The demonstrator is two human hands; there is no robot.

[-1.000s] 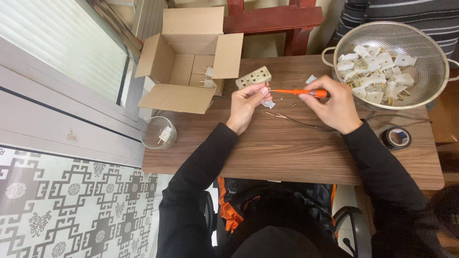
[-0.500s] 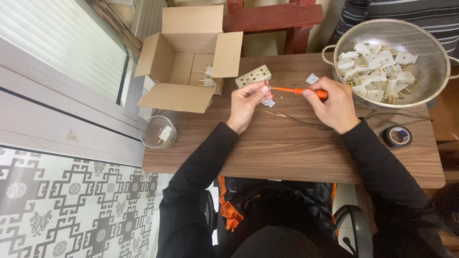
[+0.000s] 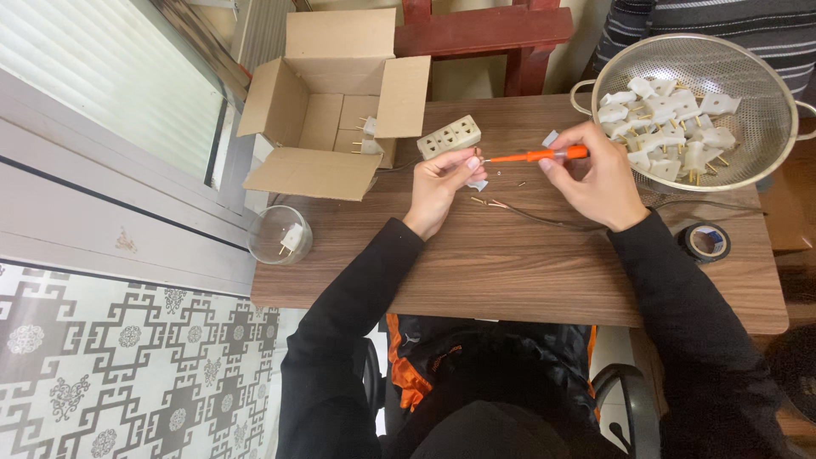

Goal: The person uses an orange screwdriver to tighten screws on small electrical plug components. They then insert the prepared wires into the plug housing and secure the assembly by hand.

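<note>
My right hand (image 3: 595, 174) grips an orange-handled screwdriver (image 3: 535, 155) held level, its tip pointing left into a small white part pinched in my left hand (image 3: 440, 183). The white part is mostly hidden by my fingers; a bit of it shows below the thumb (image 3: 478, 184). A cream multi-socket block (image 3: 448, 136) lies on the wooden table (image 3: 510, 255) just behind my left hand. A thin wire with bare copper ends (image 3: 518, 212) lies on the table below both hands.
An open cardboard box (image 3: 336, 102) with a few white plugs stands at the back left. A metal colander (image 3: 705, 110) full of white plugs sits at the back right. A roll of black tape (image 3: 705, 241) lies right. A glass (image 3: 280, 235) holding one plug stands at the left edge. A person in a striped top (image 3: 722, 17) sits beyond.
The hands stay together at the same spot; the screwdriver has shifted only slightly against the white part.
</note>
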